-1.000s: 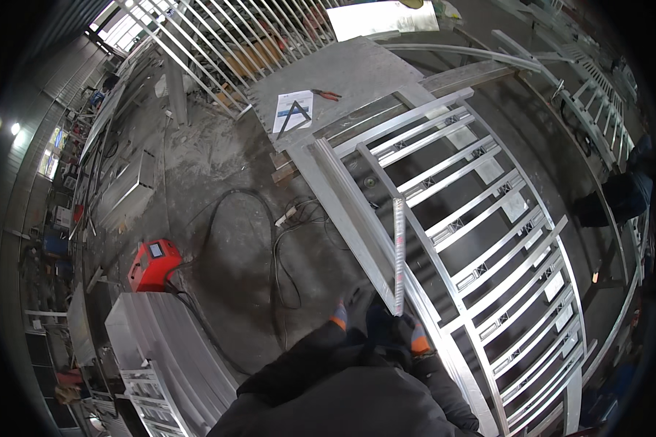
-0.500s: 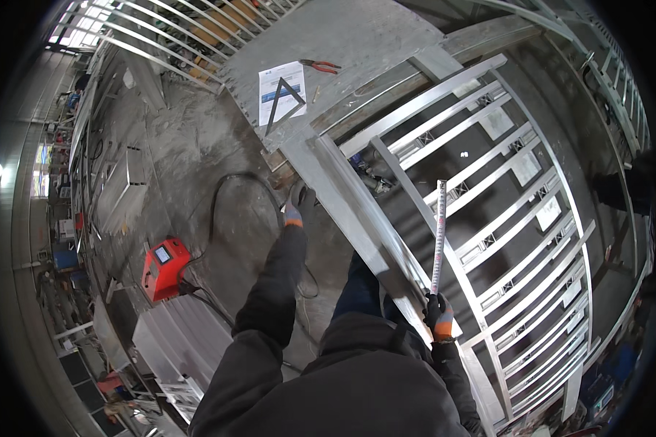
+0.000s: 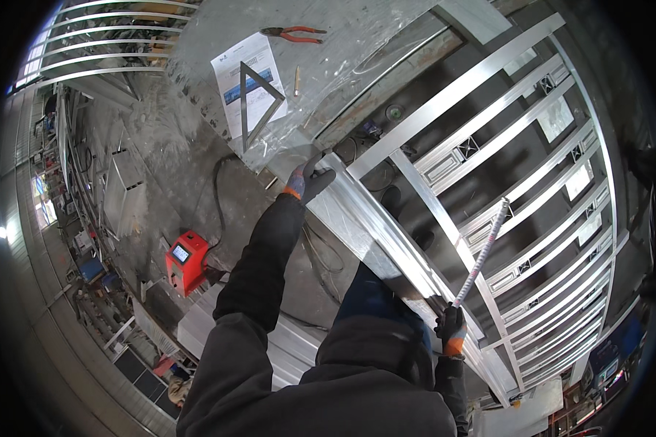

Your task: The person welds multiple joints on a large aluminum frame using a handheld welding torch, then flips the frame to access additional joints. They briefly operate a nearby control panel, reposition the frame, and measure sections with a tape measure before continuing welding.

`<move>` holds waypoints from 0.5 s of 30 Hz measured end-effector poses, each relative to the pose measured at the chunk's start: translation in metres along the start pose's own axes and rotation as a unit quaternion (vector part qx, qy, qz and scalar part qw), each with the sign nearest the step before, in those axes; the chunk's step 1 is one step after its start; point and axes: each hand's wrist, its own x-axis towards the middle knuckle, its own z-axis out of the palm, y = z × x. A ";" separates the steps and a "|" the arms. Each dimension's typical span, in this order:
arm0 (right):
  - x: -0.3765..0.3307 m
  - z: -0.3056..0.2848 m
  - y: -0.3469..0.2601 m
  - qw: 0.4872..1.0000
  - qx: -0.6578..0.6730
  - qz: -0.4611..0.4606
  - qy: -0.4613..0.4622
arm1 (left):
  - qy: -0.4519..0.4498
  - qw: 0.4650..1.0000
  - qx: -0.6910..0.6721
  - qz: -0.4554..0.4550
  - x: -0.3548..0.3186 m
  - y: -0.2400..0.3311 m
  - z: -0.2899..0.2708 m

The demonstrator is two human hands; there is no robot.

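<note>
My left hand (image 3: 310,180), in a grey glove with an orange cuff, is at the far end of a long silvery metal profile (image 3: 372,222). Its thumb and fingers curl around that end; the fingertips are partly hidden. Lower right, my right hand (image 3: 452,328), in a dark glove with an orange cuff, is closed on a tape measure (image 3: 481,264). The pale marked blade sticks out up and to the right, over a silvery railing panel (image 3: 444,218). The tape's case is hidden in the glove.
On the grey metal table (image 3: 197,65) lie a printed sheet (image 3: 229,62), a triangular metal square (image 3: 273,109), red-handled pliers (image 3: 299,33) and a small pencil-like stick (image 3: 297,80). A red machine with a screen (image 3: 188,262) stands at left, with a dark cable (image 3: 217,193) on the floor.
My left hand has moved from the air beside the table to the profile's end. The tape blade has tilted further right in my right hand. The view has shifted closer to the table.
</note>
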 end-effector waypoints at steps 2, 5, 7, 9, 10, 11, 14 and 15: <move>0.004 0.000 0.001 1.000 -0.024 -0.009 0.018 | 0.018 0.995 0.097 -0.002 -0.004 0.006 0.004; 0.008 0.001 0.000 0.999 -0.031 -0.002 0.045 | 0.042 0.995 0.088 0.005 -0.008 0.014 0.009; 0.010 0.000 0.001 0.998 -0.039 0.003 0.057 | 0.031 0.998 0.058 -0.013 -0.009 0.018 0.011; 0.012 -0.003 0.003 0.997 -0.030 0.024 0.064 | 0.033 0.990 0.134 -0.014 -0.009 0.021 0.011; 0.014 -0.004 0.005 0.996 -0.049 0.021 0.068 | 0.033 0.988 0.150 -0.011 -0.010 0.021 0.012; 0.015 -0.006 0.007 0.995 -0.067 0.018 0.072 | 0.037 0.986 0.165 0.001 -0.011 0.022 0.012; 0.019 -0.009 0.002 0.923 -0.316 -0.194 0.100 | -0.001 0.994 0.106 0.008 -0.014 0.021 0.019; 0.021 -0.009 -0.004 0.923 -0.319 -0.183 0.117 | 0.002 0.994 0.111 0.019 -0.015 0.021 0.022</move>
